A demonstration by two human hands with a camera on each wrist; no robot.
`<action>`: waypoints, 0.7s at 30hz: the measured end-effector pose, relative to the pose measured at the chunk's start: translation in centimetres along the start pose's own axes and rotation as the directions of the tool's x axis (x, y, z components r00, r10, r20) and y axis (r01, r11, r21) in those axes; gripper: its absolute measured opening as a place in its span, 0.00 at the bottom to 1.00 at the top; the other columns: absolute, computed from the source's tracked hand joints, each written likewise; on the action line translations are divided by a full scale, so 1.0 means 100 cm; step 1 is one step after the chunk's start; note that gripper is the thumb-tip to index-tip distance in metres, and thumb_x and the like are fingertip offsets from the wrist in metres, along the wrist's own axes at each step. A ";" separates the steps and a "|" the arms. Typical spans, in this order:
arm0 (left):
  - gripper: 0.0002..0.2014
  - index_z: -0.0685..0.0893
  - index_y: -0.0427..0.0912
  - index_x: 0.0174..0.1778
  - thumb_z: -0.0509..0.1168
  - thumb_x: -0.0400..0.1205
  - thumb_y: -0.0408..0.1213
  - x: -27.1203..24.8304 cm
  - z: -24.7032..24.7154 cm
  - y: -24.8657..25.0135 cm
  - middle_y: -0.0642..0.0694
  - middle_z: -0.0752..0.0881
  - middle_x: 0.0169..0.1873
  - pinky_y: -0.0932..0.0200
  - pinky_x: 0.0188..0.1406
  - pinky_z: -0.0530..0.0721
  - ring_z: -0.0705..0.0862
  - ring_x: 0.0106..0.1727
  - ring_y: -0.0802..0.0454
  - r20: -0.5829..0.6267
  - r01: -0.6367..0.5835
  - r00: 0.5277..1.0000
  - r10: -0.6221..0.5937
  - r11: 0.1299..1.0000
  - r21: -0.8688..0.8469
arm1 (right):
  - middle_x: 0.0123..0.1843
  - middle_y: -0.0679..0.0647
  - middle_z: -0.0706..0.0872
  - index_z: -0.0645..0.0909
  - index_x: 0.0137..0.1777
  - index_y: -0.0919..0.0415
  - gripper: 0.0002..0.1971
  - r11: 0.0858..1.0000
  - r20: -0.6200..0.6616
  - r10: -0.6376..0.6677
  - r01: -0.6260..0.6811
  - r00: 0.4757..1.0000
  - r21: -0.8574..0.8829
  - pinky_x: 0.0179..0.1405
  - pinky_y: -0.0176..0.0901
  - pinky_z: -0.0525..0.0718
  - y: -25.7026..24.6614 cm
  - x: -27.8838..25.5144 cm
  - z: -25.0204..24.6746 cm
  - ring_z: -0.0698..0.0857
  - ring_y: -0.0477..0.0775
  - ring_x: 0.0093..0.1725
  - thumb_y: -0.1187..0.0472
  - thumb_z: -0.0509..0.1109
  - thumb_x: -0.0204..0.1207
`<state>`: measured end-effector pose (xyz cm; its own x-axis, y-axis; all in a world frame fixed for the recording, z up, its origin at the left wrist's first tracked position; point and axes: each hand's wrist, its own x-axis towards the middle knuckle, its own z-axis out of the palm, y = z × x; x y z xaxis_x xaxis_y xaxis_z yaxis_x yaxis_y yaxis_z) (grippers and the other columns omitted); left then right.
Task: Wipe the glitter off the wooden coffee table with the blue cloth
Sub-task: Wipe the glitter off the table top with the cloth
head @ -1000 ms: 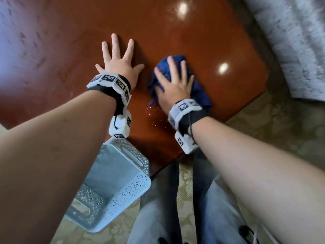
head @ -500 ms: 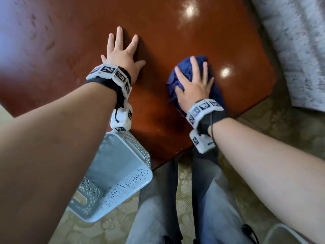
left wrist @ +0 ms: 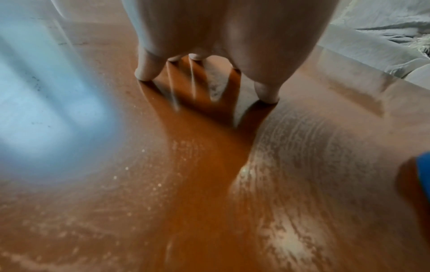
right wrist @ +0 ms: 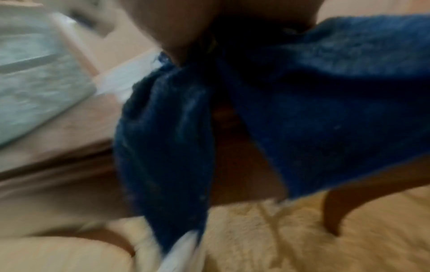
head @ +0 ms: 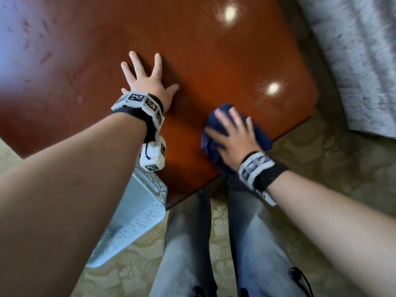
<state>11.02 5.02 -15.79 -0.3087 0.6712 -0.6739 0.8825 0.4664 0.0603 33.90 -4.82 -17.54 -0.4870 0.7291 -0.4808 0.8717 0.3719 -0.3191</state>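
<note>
In the head view, the left hand (head: 150,82) lies flat on the wooden coffee table (head: 214,67), with the fingers straight and spread, and it holds nothing. The right hand (head: 233,138) presses on the blue cloth (head: 216,118), which is bunched at the near right edge of the table. Its fingers are spread over the cloth and look rather straight, but this hand is blurred. A white perforated basket (head: 137,219) stands on the floor at the near left, partly under the table edge. The person's legs in grey trousers (head: 186,243) are near the bottom.

In the left wrist view, the fingers (left wrist: 146,68) touch the table (left wrist: 325,165) with their tips, stretched and apart. Small bright grains of glitter (left wrist: 158,184) lie on the wood near the camera, with pale curved streaks to the right. A small piece of the cloth (left wrist: 424,174) shows at the right edge.

In the right wrist view, all is blurred. The cloth (right wrist: 325,101) hangs from under the hand in two dark folds over the table edge, above a yellowish patterned floor (right wrist: 267,239). I cannot tell here how the fingers lie.
</note>
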 end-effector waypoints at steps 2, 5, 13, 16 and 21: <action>0.39 0.42 0.66 0.82 0.59 0.82 0.62 -0.001 0.000 0.002 0.46 0.31 0.83 0.30 0.78 0.56 0.34 0.84 0.38 0.004 0.017 1.000 -0.017 1.000 0.000 | 0.85 0.51 0.50 0.66 0.76 0.39 0.28 0.990 -0.086 0.141 -0.138 0.986 0.037 0.73 0.78 0.49 0.031 0.020 -0.027 0.45 0.66 0.82 0.56 0.66 0.76; 0.38 0.42 0.66 0.83 0.59 0.82 0.61 0.000 0.002 0.005 0.45 0.31 0.83 0.30 0.78 0.56 0.35 0.84 0.38 0.001 0.035 0.999 -0.035 0.999 0.004 | 0.85 0.50 0.46 0.63 0.78 0.39 0.27 0.963 -0.156 0.266 -0.256 0.951 0.079 0.75 0.76 0.49 0.045 0.055 -0.049 0.42 0.66 0.82 0.55 0.62 0.79; 0.38 0.41 0.68 0.82 0.57 0.81 0.64 -0.003 0.004 0.038 0.43 0.31 0.83 0.24 0.76 0.51 0.35 0.82 0.31 0.015 0.092 0.996 -0.092 0.996 0.007 | 0.85 0.51 0.46 0.64 0.78 0.40 0.30 0.994 -0.026 0.060 -0.057 0.998 0.097 0.75 0.73 0.43 -0.015 -0.015 0.011 0.41 0.66 0.82 0.53 0.66 0.76; 0.37 0.42 0.69 0.82 0.56 0.82 0.63 -0.012 0.016 0.062 0.44 0.31 0.83 0.26 0.75 0.53 0.34 0.82 0.30 0.005 -0.013 1.000 0.013 0.999 0.051 | 0.85 0.53 0.49 0.65 0.77 0.41 0.30 0.967 -0.107 0.235 -0.221 0.966 0.129 0.74 0.75 0.48 0.033 -0.040 0.011 0.45 0.67 0.82 0.54 0.67 0.75; 0.37 0.42 0.70 0.81 0.58 0.82 0.62 -0.025 0.033 0.094 0.45 0.29 0.82 0.24 0.75 0.54 0.33 0.82 0.32 0.025 -0.103 0.994 0.102 0.992 0.072 | 0.84 0.56 0.56 0.69 0.76 0.42 0.27 0.852 -0.311 0.523 -0.476 0.794 0.219 0.73 0.74 0.56 0.100 0.003 -0.027 0.54 0.71 0.81 0.54 0.64 0.75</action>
<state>21.25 5.85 -15.96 -0.2084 0.7008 -0.6822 0.9331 0.3516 0.0762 42.66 0.69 -18.68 0.0864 0.9517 -0.2948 0.9624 -0.1562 -0.2222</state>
